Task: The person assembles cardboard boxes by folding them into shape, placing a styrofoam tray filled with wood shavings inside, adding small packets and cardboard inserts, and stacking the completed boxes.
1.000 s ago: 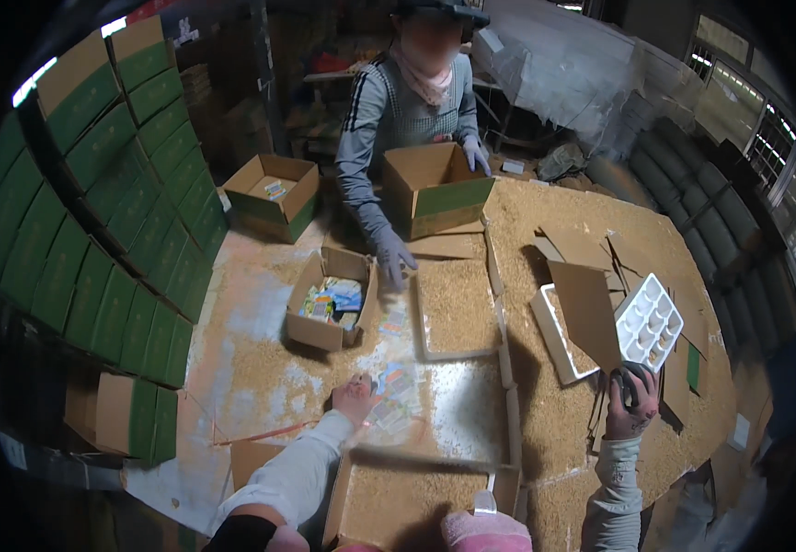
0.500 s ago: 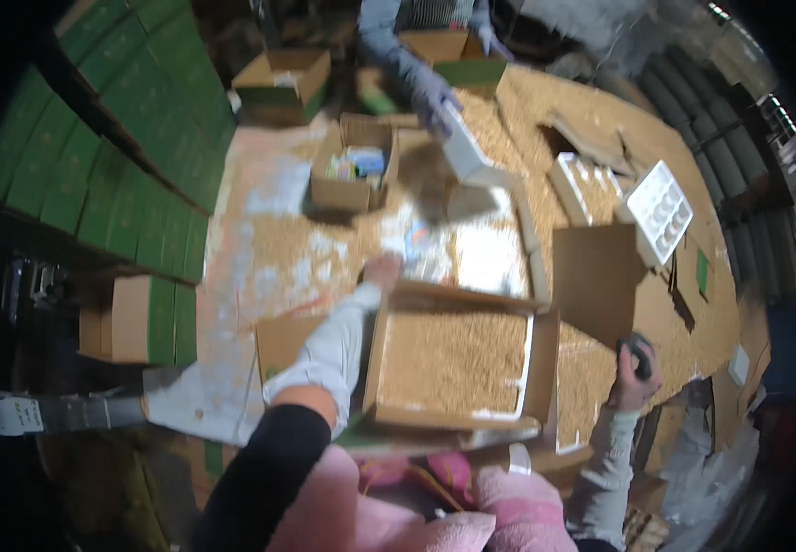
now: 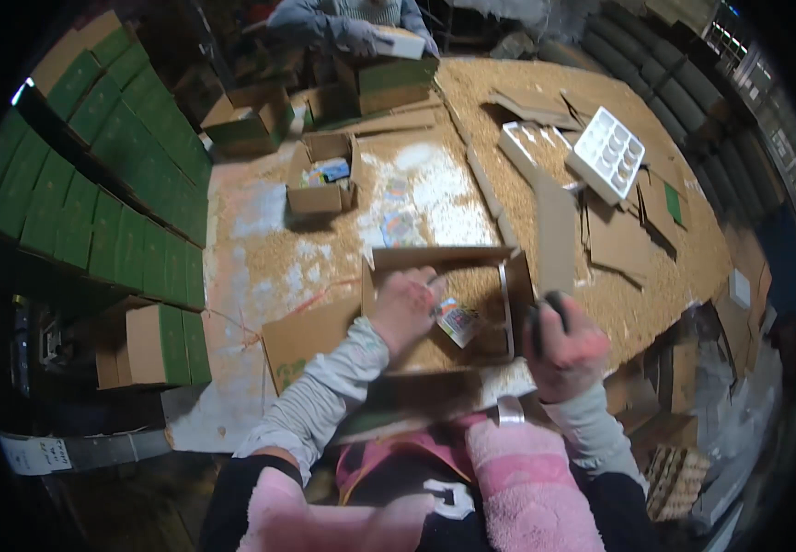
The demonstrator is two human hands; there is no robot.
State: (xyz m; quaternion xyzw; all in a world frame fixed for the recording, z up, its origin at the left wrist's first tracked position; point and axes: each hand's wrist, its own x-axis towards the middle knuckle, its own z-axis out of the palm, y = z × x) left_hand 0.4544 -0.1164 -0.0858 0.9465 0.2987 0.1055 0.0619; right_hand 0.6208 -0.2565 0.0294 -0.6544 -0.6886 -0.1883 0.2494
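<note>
Open box (image 3: 444,308) sits between the hands, flaps up, floor bare cardboard. Left hand (image 3: 404,306) is inside it, fingers pinched on a small packet (image 3: 458,320), which lies low in the box just right of that hand. Right hand (image 3: 559,345) is at the box's right wall, fist clamped around a dark tool (image 3: 545,322); blurred, can't tell what kind. The two hands are apart, the box wall between them.

Left of the left hand, a flat cardboard sheet (image 3: 310,336) touches the box. The table (image 3: 260,267) under it all is dusty and speckled.

Beyond the left hand, loose packets (image 3: 402,221) lie on the table, and farther still a smaller box (image 3: 322,179) holds colourful items. Beyond the right hand, well apart, lies a white tray (image 3: 607,152) with compartments among cardboard scraps (image 3: 618,239). A green card (image 3: 673,203) lies just beyond those scraps.

Far left of the left hand, rows of green cartons (image 3: 94,184) are stacked. At the far end of the table another person (image 3: 347,18) holds a white box (image 3: 402,41) over a green-banded carton (image 3: 389,78).
</note>
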